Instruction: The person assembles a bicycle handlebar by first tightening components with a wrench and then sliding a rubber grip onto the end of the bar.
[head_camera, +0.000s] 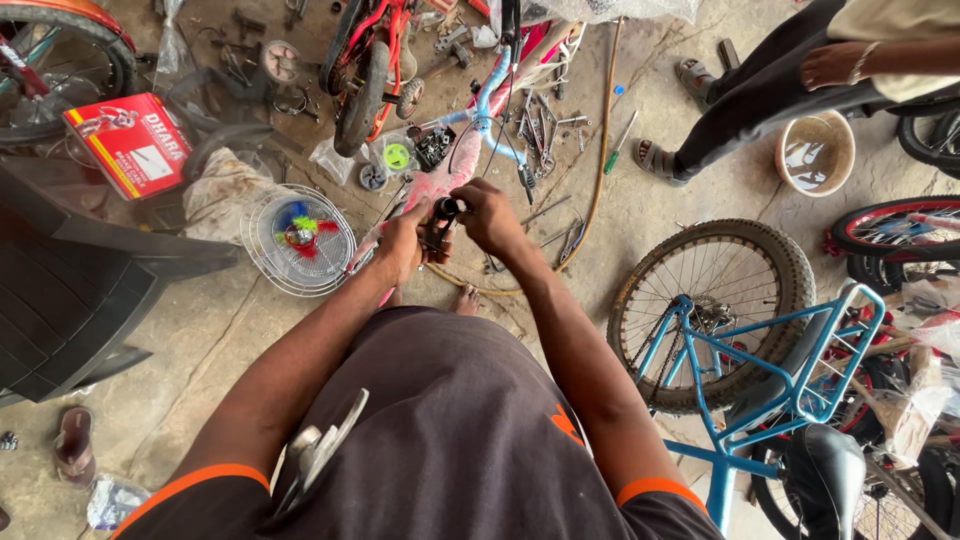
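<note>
A small black handlebar part (446, 208) is gripped between the left hand (402, 243) and the right hand (488, 215), both closed around it above the middle of the concrete floor (620, 210). The pink bicycle frame (455, 170) is judged only partly assembled; loose tools (545, 125) are still scattered beyond it.

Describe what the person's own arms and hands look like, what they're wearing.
Both arms are bare from the upper arm down. The dark grey short sleeves end in orange bands. The left hand and right hand wear no gloves, and no watch or bracelet shows on either wrist.
</note>
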